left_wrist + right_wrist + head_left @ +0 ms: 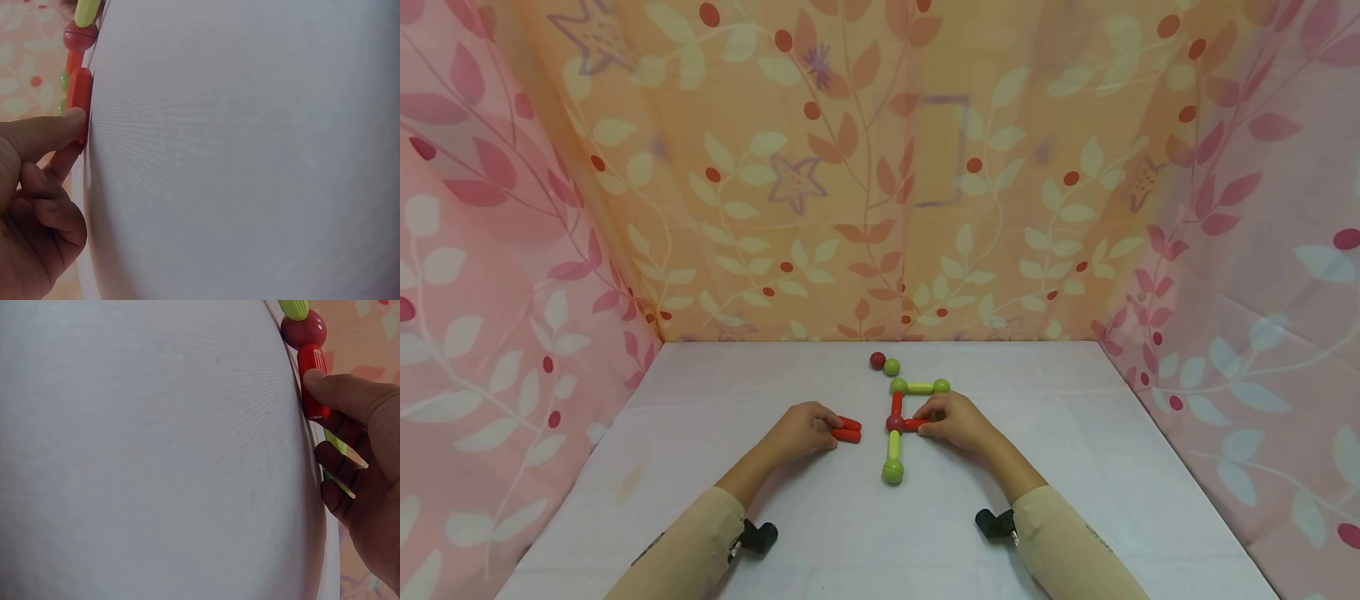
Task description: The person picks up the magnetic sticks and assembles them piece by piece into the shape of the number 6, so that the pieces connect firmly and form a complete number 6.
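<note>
Ball-and-rod construction toy (893,446) lies mid-way across the white tabletop (1075,433). At 3 o'clock of its red hub ball (895,424), the right hand (957,419) pinches a red rod (313,359) touching that ball, remaining fingers curled. At 9 o'clock, apart from it, the left hand (808,429) grips two loose red rods (846,436) between thumb and fingers. Leaf-patterned fabric surrounds the surface: orange fabric (737,208) at 12, pink fabric (467,333) at 9 and 3.

You are wearing beige sleeves (681,543) and looking at red toy rods (847,436), yellow-green rods (893,445), dark-red balls (895,423) and green balls (892,472) on white cloth (827,537); you are facing an orange curtain (745,92) patterned with cream leaves, red dots and purple star outlines.
</note>
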Available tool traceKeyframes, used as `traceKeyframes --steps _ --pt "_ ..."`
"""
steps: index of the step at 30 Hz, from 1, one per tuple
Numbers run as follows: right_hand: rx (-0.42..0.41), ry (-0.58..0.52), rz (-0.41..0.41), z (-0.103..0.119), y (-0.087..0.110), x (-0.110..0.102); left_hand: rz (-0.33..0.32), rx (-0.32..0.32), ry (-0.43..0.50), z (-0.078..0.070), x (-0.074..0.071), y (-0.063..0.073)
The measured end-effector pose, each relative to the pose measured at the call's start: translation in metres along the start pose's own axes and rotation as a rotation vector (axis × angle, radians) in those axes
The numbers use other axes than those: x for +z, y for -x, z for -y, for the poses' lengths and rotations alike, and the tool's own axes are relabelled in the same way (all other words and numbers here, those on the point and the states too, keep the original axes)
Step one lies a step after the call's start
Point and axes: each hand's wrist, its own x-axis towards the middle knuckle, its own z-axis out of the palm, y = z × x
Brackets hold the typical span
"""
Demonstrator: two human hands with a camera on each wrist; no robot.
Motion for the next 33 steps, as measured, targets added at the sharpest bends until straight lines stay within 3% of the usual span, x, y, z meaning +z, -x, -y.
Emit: traceKeyframes --steps 12,19,26,33 --pt "0.012 -0.004 -0.003 0.002 0.001 0.000 0.020 0.033 0.005 0.000 0.001 0.000" --pt "0.023 0.001 -0.002 0.003 0.002 -0.001 0.015 0.017 0.009 -0.005 -0.003 0.005" --pt "0.004 0.011 -0.003 0.003 0.001 -0.001 0.053 -0.019 0.042 -0.030 0.000 0.021" --pt "0.012 0.003 -0.008 0.002 0.001 -0.001 0.103 0.068 0.050 -0.063 0.018 0.035"
